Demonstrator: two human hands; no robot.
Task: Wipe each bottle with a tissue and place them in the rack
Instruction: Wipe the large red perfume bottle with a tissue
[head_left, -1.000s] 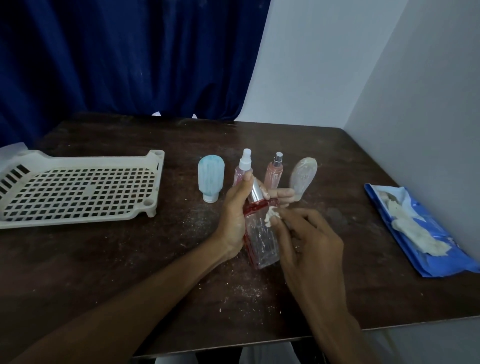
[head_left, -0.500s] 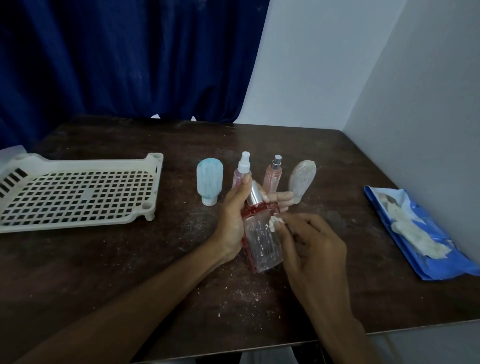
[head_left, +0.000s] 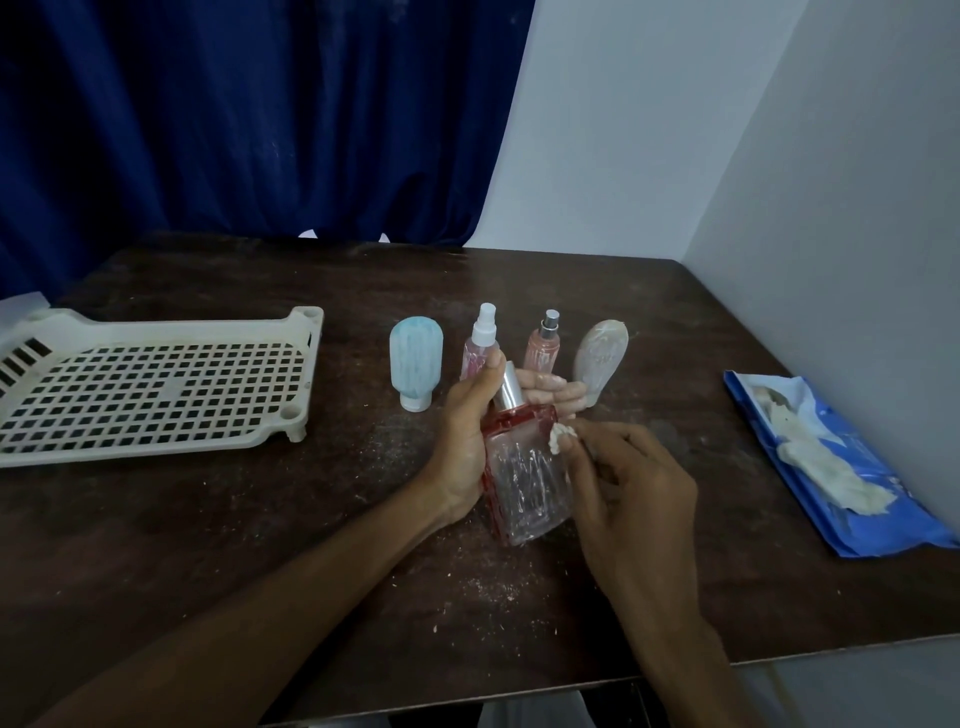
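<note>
Cleaning in progress: a person's left hand (head_left: 465, 447) grips a square glass bottle (head_left: 524, 483) near the middle of the table (head_left: 260, 545). The thumb lies up by the silver cap and the fingers curl round the far side. The right hand (head_left: 628, 488) pinches a small tissue wad (head_left: 561, 435) in its fingertips against the bottle's red shoulder. The bottle leans toward the wearer (whether its base touches the wood cannot be told).

Streaks show on the clear face, so the wipe looks only partly done. The wad should probably run from shoulder down to base, with the left hand turning the bottle to offer each side.

Four more bottles stand in a row at twelve o'clock, just beyond the left fingers: a blue bottle (head_left: 415, 364), a white-capped spray (head_left: 479, 348), a silver-capped spray (head_left: 544, 348) and a pale oval bottle (head_left: 600, 358). A careless turn could tip the nearest.

The rack (head_left: 182, 328) sits at nine o'clock with no bottle in it, and open wood lies between. A blue tissue packet (head_left: 878, 525) lies at three o'clock beside the wall. The table's near edge runs at six o'clock.
</note>
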